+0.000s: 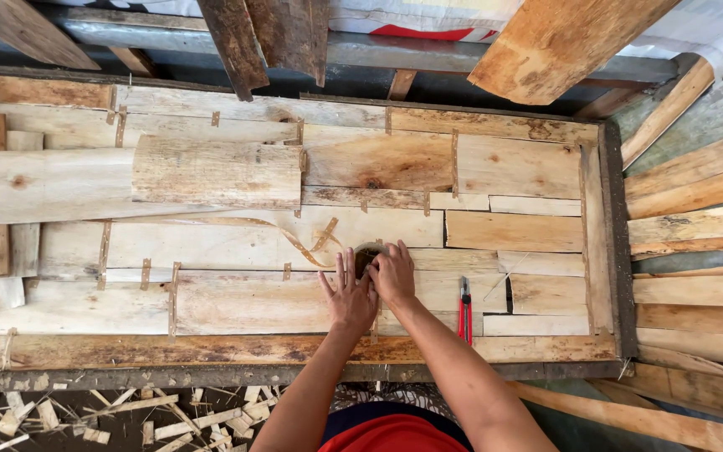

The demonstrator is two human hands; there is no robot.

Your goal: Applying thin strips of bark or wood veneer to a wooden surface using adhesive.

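Note:
My left hand [348,294] lies flat with fingers spread on a thin wood veneer sheet [244,303] on a workbench. Beside it, my right hand [393,274] presses down on the seam with fingers curled over a small roll of brown tape [363,254], partly hidden. The two hands touch. A loose curl of tape strip [303,243] trails left from the roll. Many pale veneer pieces [512,230] lie side by side, joined by short tape patches.
A red-handled cutter [465,310] lies just right of my right forearm. A curled veneer sheet [215,172] rests at the upper left. Wooden planks [696,218] are stacked to the right. Offcuts [85,414] litter the floor below the bench's front edge [211,351].

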